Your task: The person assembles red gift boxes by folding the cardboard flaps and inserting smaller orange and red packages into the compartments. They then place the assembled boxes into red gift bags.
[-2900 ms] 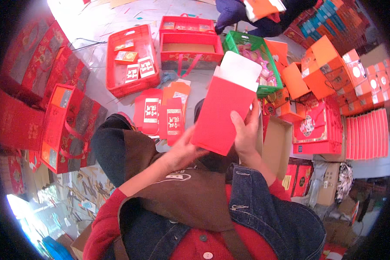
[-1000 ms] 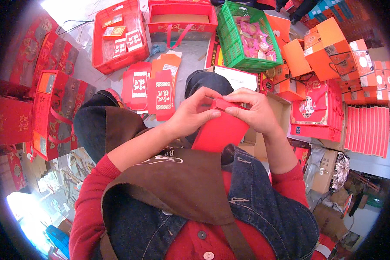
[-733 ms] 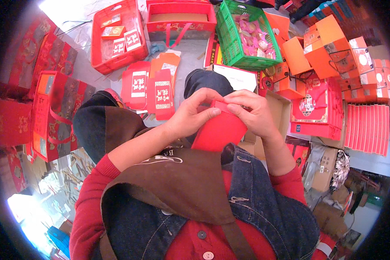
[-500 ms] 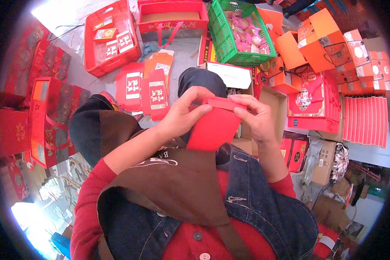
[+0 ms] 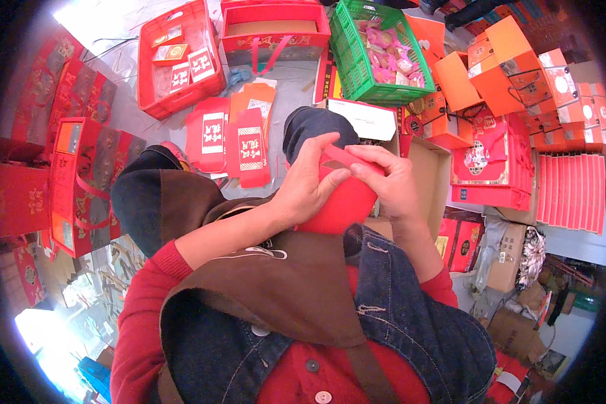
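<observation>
In front of my lap I hold a red cardboard box, with a narrow flap bent up at its far end. My right hand pinches the flap between thumb and fingers. My left hand grips the box's left side, thumb lying along the end and forefinger raised behind it. Beyond my knees, flat red printed boxes and another flat red box lie beside an orange one.
A red crate with small packets stands at the far left. A green crate holds pink-wrapped packets. Orange boxes and a row of red boxes fill the right. Red gift bags stand left. An open brown carton sits beside my right hand.
The box's flap has been bent and tilted further by my right fingers. My left hand has opened somewhat, its thumb shifting along the edge. The whole view has shifted slightly.
</observation>
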`<state>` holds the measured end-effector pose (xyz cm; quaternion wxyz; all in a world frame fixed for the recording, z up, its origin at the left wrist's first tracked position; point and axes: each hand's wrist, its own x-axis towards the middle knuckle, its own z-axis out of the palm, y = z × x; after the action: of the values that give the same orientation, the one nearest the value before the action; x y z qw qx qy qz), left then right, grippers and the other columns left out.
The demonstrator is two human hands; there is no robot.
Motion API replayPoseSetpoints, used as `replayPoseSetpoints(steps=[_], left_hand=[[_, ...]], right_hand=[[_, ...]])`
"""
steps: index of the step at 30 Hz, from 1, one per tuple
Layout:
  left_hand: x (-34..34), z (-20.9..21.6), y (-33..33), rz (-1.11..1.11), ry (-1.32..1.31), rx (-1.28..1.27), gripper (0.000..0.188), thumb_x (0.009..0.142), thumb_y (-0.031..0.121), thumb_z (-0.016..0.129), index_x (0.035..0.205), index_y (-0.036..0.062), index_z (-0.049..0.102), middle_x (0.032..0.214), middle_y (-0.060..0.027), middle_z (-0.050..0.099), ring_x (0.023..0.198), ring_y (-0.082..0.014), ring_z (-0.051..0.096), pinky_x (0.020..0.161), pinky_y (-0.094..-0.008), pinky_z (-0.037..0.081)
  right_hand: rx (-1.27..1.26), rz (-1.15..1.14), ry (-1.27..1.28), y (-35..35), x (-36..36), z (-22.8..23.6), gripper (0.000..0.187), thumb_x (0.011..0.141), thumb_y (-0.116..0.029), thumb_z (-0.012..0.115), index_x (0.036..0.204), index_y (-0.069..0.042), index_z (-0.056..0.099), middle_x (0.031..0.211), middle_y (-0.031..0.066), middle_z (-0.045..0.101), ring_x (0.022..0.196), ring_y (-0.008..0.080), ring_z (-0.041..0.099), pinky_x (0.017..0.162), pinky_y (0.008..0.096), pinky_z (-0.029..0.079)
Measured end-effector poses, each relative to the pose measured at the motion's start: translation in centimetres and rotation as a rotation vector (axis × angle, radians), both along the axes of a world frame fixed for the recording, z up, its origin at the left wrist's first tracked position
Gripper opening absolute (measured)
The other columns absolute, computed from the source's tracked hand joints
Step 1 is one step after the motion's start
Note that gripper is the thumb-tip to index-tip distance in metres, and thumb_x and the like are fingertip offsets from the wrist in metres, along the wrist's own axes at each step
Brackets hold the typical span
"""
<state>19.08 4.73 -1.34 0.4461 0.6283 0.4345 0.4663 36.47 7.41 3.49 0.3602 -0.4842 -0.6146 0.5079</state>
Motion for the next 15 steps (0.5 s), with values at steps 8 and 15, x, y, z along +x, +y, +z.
replayPoseSetpoints(steps=[8, 15], left_hand=[[-0.5, -0.6, -0.7, 0.027, -0.372, -0.107, 0.038, 0.087, 0.012, 0.061, 0.119, 0.0021, 0.042, 0.12, -0.012, 0.041, 0.109, -0.0213, 0.049, 0.087, -0.0334, 0.046], [-2.4, -1.3, 0.4, -0.181, -0.323, -0.099, 0.027, 0.088, 0.01, 0.06, 0.11, 0.0023, 0.048, 0.118, -0.009, 0.043, 0.107, -0.0184, 0.049, 0.087, -0.0311, 0.047]], right_hand=[[-0.288, -0.028, 0.134, 0.9, -0.3, 0.5, 0.025, 0.08, -0.009, 0.068, 0.104, 0.0, 0.067, 0.1, 0.005, 0.066, 0.091, 0.0108, 0.059, 0.082, 0.0265, 0.047], [-0.185, 0.04, 0.073, 0.6, -0.5, 0.2, 0.026, 0.08, -0.009, 0.068, 0.105, 0.001, 0.066, 0.101, 0.0079, 0.066, 0.093, 0.0132, 0.06, 0.085, 0.0281, 0.047]])
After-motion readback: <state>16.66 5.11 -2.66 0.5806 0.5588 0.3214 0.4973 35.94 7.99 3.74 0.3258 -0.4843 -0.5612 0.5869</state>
